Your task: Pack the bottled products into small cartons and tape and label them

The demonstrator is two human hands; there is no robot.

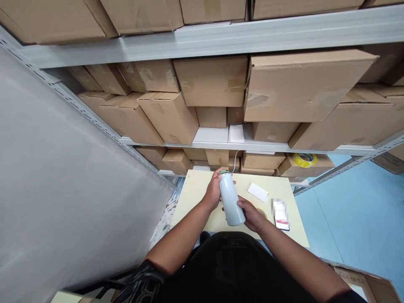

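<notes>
A pale blue-white, bottle-shaped cylinder [232, 202] is held tilted above the table, its far end bearing a bit of green. Around that far end my left hand [214, 189] is closed. My right hand [251, 213] grips the near, lower part from the right side, thumb on its surface. The fingers behind the cylinder are mostly hidden. Partly covered by my right hand, a roll of tape [261, 213] lies on the pale yellow table [195, 185].
A white card or flat box [258, 192] and a phone [280, 214] lie on the table's right side. Metal shelving [202, 40] full of cardboard boxes [211, 82] rises behind. Yellow tape [304, 159] rests on a lower box. A grey wall [63, 168] stands left.
</notes>
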